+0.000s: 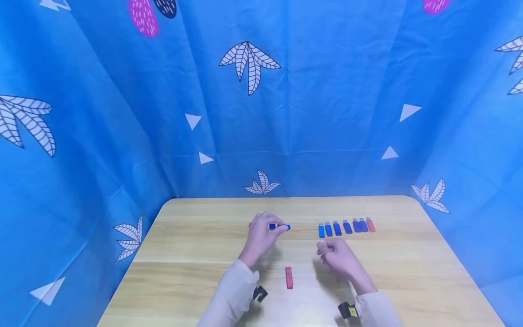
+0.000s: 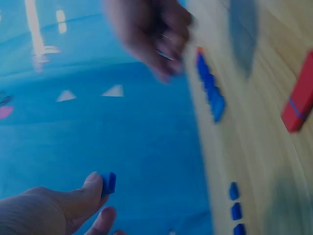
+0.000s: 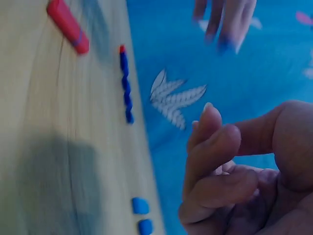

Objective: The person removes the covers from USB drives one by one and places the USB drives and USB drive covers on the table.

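Note:
My left hand (image 1: 261, 234) is raised over the far part of the table, pinching a small blue cap-like piece (image 2: 109, 183) between thumb and fingers. Beneath and beyond it runs a row of similar short blue pieces (image 3: 125, 81) with a red one at its end, partly hidden by the hand in the head view. My right hand (image 1: 337, 258) hovers just in front of a row of blue sticks (image 1: 337, 228) with grey tips, which look like uncapped USB sticks. Its fingers (image 3: 215, 156) are loosely curled, and I see nothing held in them.
A red stick (image 1: 289, 278) lies alone nearer me, between the forearms; a thin line crosses it. Another red stick (image 1: 370, 225) ends the right-hand row. A blue patterned curtain (image 1: 288, 113) hangs along the back and sides of the wooden table (image 1: 196, 281).

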`<state>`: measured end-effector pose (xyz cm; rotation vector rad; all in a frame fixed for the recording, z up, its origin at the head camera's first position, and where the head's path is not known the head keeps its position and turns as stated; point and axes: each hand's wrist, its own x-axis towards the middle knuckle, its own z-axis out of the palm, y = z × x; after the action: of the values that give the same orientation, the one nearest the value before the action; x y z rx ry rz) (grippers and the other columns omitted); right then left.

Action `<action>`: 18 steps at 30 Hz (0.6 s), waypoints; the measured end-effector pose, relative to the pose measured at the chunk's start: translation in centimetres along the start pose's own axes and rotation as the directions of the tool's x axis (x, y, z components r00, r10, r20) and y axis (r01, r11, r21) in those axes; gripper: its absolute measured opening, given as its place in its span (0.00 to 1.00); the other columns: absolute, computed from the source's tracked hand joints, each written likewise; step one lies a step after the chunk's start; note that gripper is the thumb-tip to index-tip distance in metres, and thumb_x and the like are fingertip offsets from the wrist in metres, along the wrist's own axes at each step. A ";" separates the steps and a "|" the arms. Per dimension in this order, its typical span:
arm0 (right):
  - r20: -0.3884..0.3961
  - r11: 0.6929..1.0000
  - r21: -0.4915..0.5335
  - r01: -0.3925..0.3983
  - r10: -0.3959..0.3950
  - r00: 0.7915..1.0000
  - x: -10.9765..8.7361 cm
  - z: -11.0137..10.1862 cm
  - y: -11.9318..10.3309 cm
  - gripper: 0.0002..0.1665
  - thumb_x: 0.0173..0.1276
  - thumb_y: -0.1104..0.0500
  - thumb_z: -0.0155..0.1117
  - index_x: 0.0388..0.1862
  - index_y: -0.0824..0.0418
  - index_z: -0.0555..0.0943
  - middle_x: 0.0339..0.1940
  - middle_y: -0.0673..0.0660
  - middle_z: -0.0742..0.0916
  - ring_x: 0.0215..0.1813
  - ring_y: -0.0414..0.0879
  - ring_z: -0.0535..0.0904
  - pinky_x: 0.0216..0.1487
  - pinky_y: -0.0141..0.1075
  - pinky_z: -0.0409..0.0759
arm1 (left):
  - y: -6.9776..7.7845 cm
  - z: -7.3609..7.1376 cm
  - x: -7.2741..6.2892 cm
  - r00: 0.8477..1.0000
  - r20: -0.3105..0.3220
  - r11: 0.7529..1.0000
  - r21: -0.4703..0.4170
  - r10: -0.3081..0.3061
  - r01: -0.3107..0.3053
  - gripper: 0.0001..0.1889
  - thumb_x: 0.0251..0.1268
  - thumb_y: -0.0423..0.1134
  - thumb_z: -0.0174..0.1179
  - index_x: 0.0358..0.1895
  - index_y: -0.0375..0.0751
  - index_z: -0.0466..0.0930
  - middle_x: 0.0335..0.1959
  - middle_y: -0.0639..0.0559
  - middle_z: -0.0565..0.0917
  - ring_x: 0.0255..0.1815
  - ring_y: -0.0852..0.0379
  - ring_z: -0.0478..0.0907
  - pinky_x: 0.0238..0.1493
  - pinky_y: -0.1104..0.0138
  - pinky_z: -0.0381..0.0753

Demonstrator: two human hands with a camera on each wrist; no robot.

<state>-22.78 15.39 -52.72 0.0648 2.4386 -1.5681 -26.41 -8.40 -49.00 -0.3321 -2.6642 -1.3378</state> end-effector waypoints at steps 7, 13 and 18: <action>0.064 0.990 -0.031 0.137 -0.135 0.989 -3.5 1.0 -1.0 0.16 0.77 0.56 0.57 0.30 0.63 0.80 0.20 0.57 0.83 0.16 0.36 0.65 0.16 0.25 0.62 | -1.5 4.3 4.7 0.997 0.046 0.987 0.149 -0.062 0.055 0.05 0.58 0.44 0.74 0.32 0.48 0.91 0.53 0.48 0.84 0.63 0.46 0.71 0.68 0.46 0.68; 0.093 0.984 -0.015 0.177 -0.175 0.980 -5.3 1.4 -1.1 0.15 0.76 0.56 0.58 0.30 0.62 0.80 0.20 0.56 0.84 0.16 0.33 0.66 0.16 0.23 0.62 | -3.0 7.5 6.5 0.988 -0.005 0.953 0.264 -0.154 0.150 0.06 0.54 0.43 0.77 0.25 0.48 0.91 0.48 0.50 0.83 0.62 0.43 0.69 0.64 0.47 0.67; 0.113 0.986 -0.008 0.165 -0.163 0.980 -6.0 1.7 -0.9 0.16 0.76 0.53 0.59 0.30 0.61 0.80 0.20 0.56 0.84 0.17 0.34 0.68 0.16 0.25 0.65 | -3.5 8.7 7.2 0.963 -0.017 0.914 0.310 -0.270 0.262 0.09 0.49 0.43 0.79 0.21 0.48 0.88 0.50 0.47 0.81 0.60 0.39 0.69 0.61 0.47 0.72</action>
<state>-16.83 14.07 -51.25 -0.2277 2.4222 -1.5704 -34.50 -2.45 -55.27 0.0554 -2.9637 -0.9486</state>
